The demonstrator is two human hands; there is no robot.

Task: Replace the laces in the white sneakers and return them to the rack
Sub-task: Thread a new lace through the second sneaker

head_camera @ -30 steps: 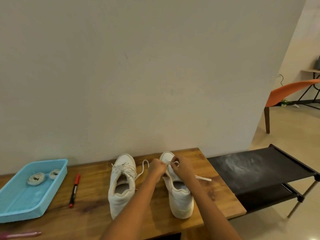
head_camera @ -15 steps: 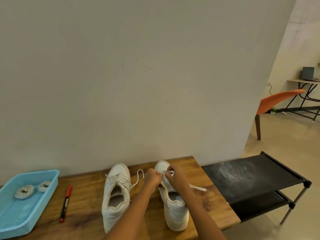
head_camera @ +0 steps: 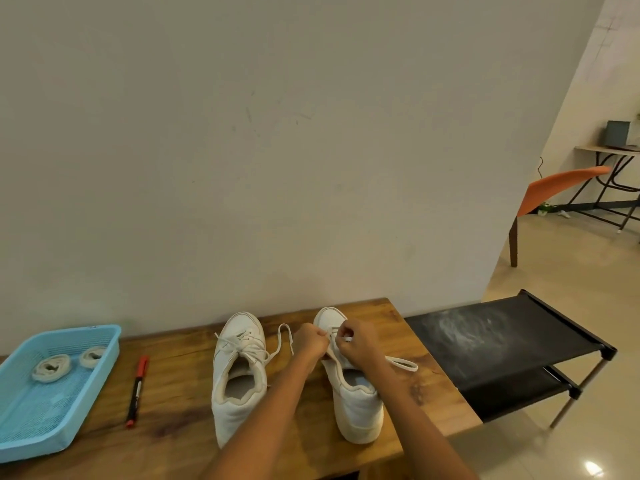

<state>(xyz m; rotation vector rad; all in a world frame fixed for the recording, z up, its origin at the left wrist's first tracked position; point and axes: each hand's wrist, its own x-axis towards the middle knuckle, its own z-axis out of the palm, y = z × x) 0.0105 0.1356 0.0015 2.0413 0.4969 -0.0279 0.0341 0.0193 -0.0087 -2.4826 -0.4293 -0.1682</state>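
Sneakers stood side by side on the table (head_camera: 180,403): left sneaker (head_camera: 239,372) appeared laced, while both hands, left hand (head_camera: 310,343) and right hand (head_camera: 356,344), pinched lace (head_camera: 401,363) over right sneaker (head_camera: 349,386); rack (head_camera: 502,344) at three o'clock held neither.

Both forearms forward, left hand (head_camera: 310,342) and right hand (head_camera: 356,344) curled, knuckles nearly touching
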